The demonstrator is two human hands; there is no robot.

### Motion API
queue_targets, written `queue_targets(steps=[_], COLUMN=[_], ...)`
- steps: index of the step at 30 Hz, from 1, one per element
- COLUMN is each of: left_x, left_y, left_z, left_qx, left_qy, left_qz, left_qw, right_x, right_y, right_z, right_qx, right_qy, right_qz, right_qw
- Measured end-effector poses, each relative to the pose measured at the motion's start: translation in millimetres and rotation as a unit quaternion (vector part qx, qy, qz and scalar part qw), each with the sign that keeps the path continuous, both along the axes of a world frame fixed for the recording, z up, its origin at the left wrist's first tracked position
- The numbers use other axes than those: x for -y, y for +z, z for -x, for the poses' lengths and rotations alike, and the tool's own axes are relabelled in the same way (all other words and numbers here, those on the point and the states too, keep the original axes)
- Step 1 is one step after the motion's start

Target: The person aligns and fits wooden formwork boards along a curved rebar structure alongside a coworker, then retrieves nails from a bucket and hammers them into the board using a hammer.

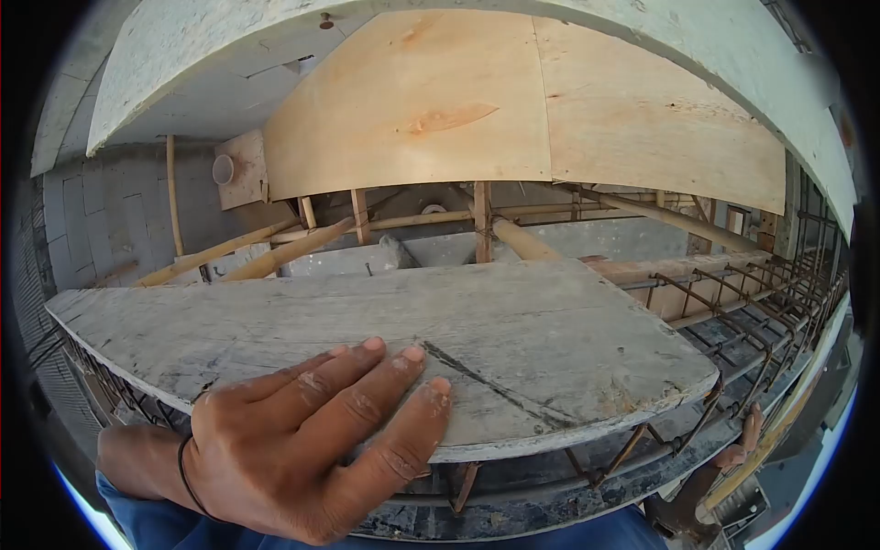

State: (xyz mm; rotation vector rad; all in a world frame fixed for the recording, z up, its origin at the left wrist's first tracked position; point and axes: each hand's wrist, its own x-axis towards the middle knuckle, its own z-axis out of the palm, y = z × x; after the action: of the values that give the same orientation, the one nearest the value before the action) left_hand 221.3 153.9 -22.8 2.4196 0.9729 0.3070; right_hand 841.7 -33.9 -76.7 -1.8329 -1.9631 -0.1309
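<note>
My left hand (pixel 321 431) lies palm down on a grey, weathered wooden board (pixel 550 321), its fingers stretched out and the thumb apart. A dark line (pixel 495 385) runs across the board beside the fingertips. A dark band circles my left wrist. Near the lower right edge, my right hand (pixel 741 445) is small and partly hidden, with its fingers around what looks like a hammer (pixel 680 515). The dark head hangs low beside my blue clothing. Beneath the board, a rebar cage (pixel 632 454) shows along its near edge.
Rebar with ties (pixel 742 312) runs along the right. Light plywood sheets (pixel 412 101) span the far side, above wooden poles (pixel 289 252) and posts. A pale curved edge (pixel 660 32) crosses the top. A round pipe end (pixel 223 169) shows at the left.
</note>
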Motion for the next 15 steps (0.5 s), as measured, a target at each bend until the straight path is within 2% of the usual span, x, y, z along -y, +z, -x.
queue_targets(steps=[3, 5, 9, 11, 15], left_x=[3.6, 3.0, 7.3, 10.7, 11.6], left_y=[-0.2, 1.1, -3.8, -6.9, -11.3], left_z=[-6.7, -8.9, -3.7, -2.6, -1.1], left_qx=[-0.010, -0.014, 0.000, -0.010, 0.011], left_qy=[0.026, 0.032, 0.040, 0.058, 0.051], left_qz=[-0.006, -0.013, -0.047, -0.058, -0.090], left_qw=[1.000, 0.999, 0.998, 0.997, 0.995], right_x=[1.5, 4.4, 16.1, -10.0, -29.8], right_y=[6.2, 5.9, 4.1, 23.3, 24.0], right_z=[-21.0, -27.2, -58.8, -31.5, -10.1], right_qx=[-0.042, -0.011, -0.027, -0.024, 0.002], right_qy=[0.037, 0.034, 0.029, 0.078, 0.062], right_qz=[0.020, 0.024, 0.060, 0.049, 0.063], right_qw=[0.998, 0.999, 0.997, 0.995, 0.996])
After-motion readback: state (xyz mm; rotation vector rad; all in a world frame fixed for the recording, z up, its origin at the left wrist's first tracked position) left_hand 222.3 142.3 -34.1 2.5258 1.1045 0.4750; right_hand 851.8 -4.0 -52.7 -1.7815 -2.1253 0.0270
